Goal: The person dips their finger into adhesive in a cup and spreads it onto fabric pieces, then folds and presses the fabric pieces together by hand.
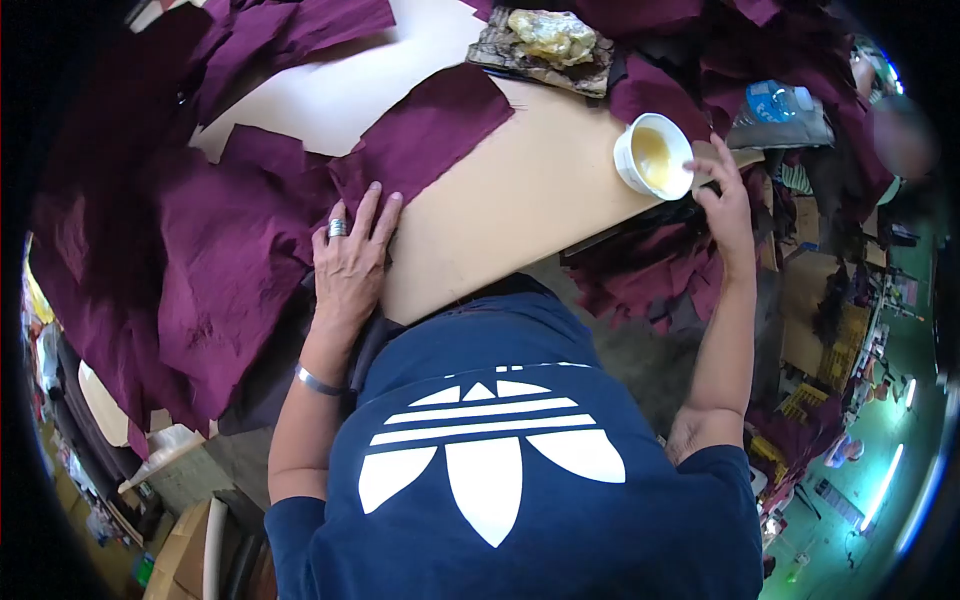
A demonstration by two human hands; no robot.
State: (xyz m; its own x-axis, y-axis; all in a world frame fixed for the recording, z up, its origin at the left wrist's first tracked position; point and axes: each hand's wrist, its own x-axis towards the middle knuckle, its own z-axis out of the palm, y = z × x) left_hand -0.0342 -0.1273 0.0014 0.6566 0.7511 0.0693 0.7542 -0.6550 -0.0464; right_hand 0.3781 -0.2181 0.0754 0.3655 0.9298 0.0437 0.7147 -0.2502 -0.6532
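Observation:
My left hand (352, 258) lies flat with its fingers apart at the table's near edge, its fingertips on a maroon fabric piece (440, 125). It wears a ring and a wrist bangle. My right hand (722, 195) is raised at the right side of a white bowl (627, 160) holding a yellowish paste or liquid (653, 157). Its fingers are spread, with a fingertip at the bowl's rim; whether that tip touches the contents is hard to tell. The bowl rests near the right corner of the tan tabletop (500, 210).
More maroon cloth (225, 270) drapes over the table's left side. A yellowish lump (553, 37) sits on a crusted board (490, 50) at the back. A plastic bottle (778, 102) lies at the right. Maroon scraps (655, 275) hang below the table edge.

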